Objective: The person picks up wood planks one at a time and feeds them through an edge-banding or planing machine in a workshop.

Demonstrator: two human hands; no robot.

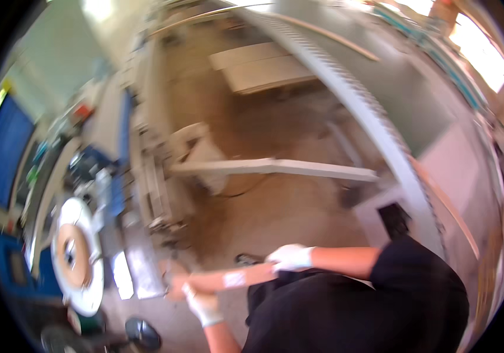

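A narrow tan strip or board (258,275) with a white label lies across the front of my body. My left hand (203,303), in a white glove, is closed on its lower edge near the left end. My right hand (290,257), also white-gloved, is closed at the right end of the piece, close to my dark top. The left end reaches toward the machine edge and is blurred. Whether it is stiff wood or banding, I cannot tell.
A large white reel (90,265) with a tan roll stands at the left beside a long machine (146,153). A pale beam (275,166) crosses ahead, with a grey conveyor rail (346,88) to its right. Pale boards (263,66) lie farther off.
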